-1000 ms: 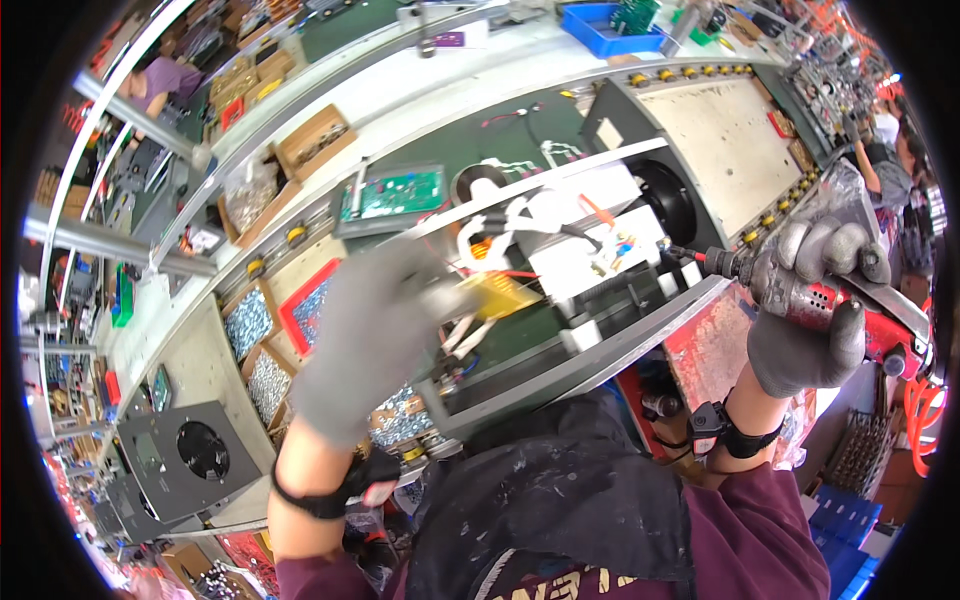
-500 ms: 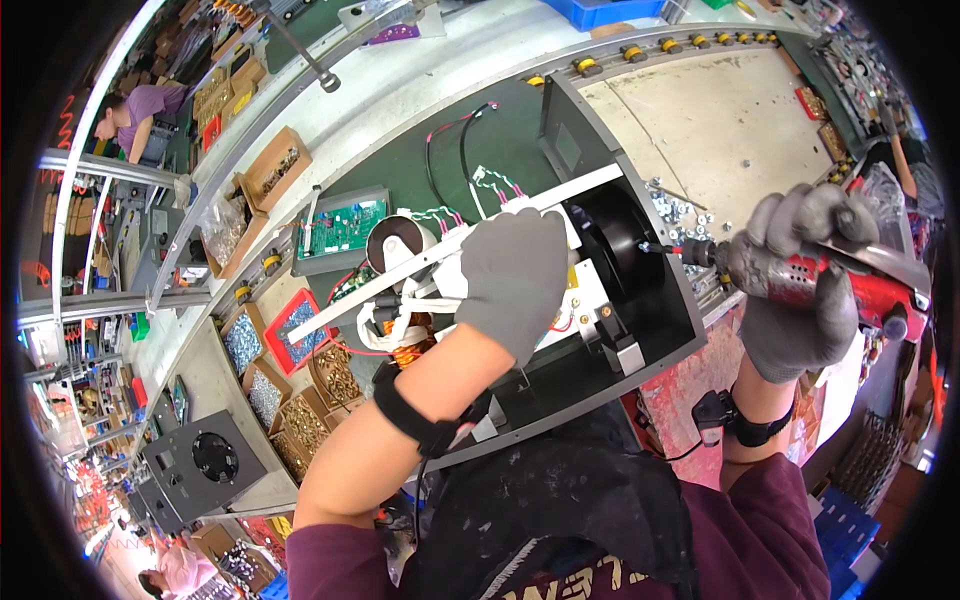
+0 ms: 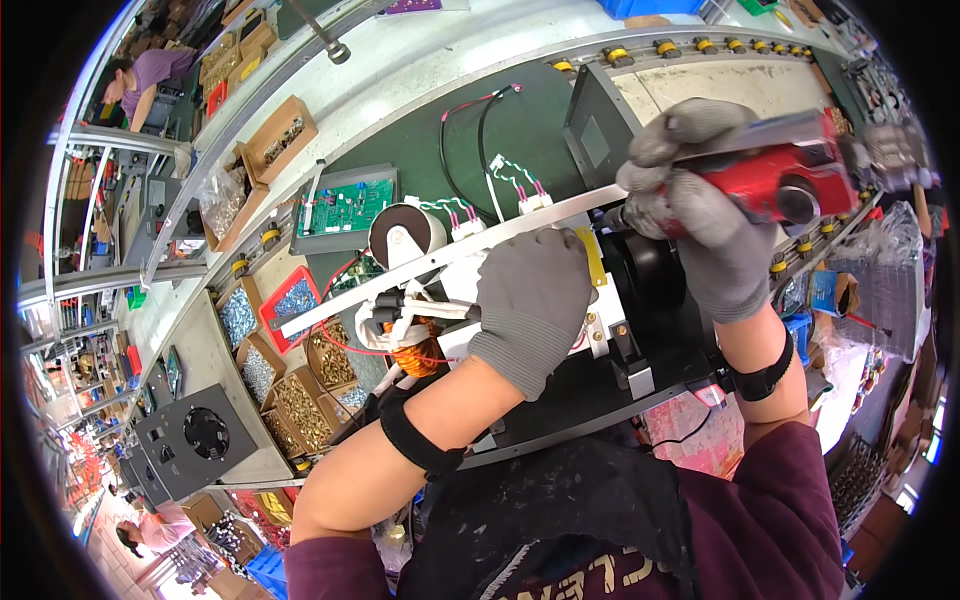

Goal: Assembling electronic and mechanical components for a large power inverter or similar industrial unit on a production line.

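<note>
My right hand (image 3: 715,245), gloved in grey, grips a red power screwdriver (image 3: 775,185) over the far right end of an open black metal case (image 3: 600,135). The tool's tip is hidden behind the hand. Inside the case, my gloved left hand (image 3: 535,305) curls beside a white assembly with a yellow strip (image 3: 595,262); what its fingers hold is out of sight. A long pale metal bar (image 3: 400,272) runs slantwise past that hand's far side. A black round fan-like part (image 3: 650,275) lies between the hands. An orange-wound coil (image 3: 415,360) with white leads sits left of my left hand.
A green circuit board (image 3: 350,210) sits in a grey tray beyond the case. Bins of brass screws (image 3: 308,410) and a red bin (image 3: 283,310) stand at left. Rollers (image 3: 665,47) line the bench's far edge. Another person (image 3: 150,80) is at the far left.
My right hand has carried the screwdriver leftward and in over the case, turning it. My left hand has moved slightly right and nearer, its fingers more curled. The case has shifted a little right.
</note>
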`<state>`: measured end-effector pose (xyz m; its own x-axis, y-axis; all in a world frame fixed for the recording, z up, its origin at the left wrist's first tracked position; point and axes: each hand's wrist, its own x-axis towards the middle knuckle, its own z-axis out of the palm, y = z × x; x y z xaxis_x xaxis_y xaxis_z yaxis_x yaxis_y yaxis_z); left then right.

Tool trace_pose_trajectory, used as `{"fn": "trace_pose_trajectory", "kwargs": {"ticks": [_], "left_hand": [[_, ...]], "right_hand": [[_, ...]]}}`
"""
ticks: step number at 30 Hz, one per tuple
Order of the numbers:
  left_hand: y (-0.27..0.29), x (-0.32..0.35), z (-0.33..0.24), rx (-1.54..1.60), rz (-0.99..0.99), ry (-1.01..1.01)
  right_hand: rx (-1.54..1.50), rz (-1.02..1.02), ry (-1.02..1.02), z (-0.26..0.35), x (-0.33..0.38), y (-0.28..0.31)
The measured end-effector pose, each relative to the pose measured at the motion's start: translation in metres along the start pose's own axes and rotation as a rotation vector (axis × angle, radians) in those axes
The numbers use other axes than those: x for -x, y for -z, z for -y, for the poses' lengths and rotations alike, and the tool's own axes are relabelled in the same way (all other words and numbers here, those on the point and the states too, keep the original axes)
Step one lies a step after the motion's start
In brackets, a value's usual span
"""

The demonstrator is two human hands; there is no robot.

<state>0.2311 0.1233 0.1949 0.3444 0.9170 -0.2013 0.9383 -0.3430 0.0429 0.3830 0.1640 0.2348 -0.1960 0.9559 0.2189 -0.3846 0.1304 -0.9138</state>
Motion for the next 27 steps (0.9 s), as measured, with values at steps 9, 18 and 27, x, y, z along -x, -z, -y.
{"fn": "trace_pose_trajectory", "kwargs": {"ticks": [9, 18, 27], "left_hand": [[-0.004, -0.002, 0.000, 0.043, -0.019, 0.014], [-0.006, 0.000, 0.002, 0.073, -0.027, 0.014], [-0.010, 0.001, 0.004, 0.093, -0.081, -0.008]], "right_hand": [[0.191, -0.009, 0.053, -0.016, -0.004, -0.008], [0.150, 0.069, 0.080, -0.021, -0.005, -0.012], [0.343, 0.090, 0.116, -0.024, -0.006, -0.015]]}}
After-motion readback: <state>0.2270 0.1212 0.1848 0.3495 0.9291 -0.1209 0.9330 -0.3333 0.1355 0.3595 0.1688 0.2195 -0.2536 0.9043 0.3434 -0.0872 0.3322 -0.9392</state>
